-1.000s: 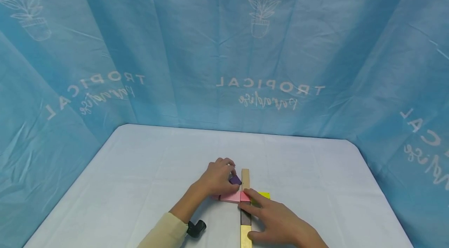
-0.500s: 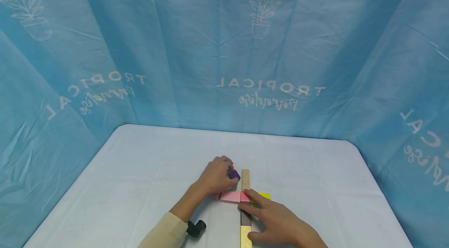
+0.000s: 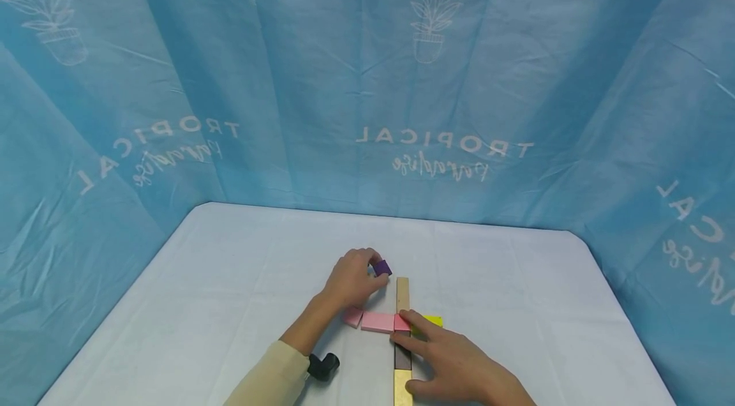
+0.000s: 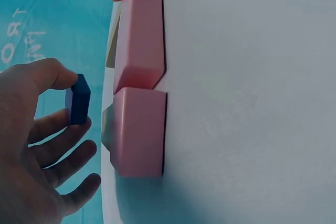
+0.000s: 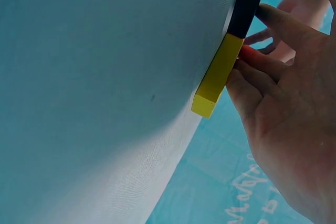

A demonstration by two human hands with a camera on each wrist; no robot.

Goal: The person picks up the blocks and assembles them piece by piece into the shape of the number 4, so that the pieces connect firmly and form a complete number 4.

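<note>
My left hand (image 3: 350,278) pinches a small purple block (image 3: 382,268) between thumb and fingers, left of the far end of a tan wooden block (image 3: 402,294). In the left wrist view the same block (image 4: 79,100) looks dark blue, with the lower fingers spread beneath it. My right hand (image 3: 453,358) lies over a cross-like layout of blocks, fingers extended. Its fingertips touch the small pink block (image 3: 401,323) and the brown block (image 3: 402,355); the thumb reaches the gold block (image 3: 402,387). A lime-yellow block (image 3: 433,320) is partly hidden behind that hand.
A long pink block (image 3: 377,322) forms the left arm of the layout, and another pink block (image 3: 353,316) sits angled at its end. The white-covered table (image 3: 230,304) meets a blue printed curtain (image 3: 321,74) at the back and sides.
My left hand has carried the purple block away from the pink blocks, toward the back of the table, uncovering the angled pink block. The right hand has stayed in place.
</note>
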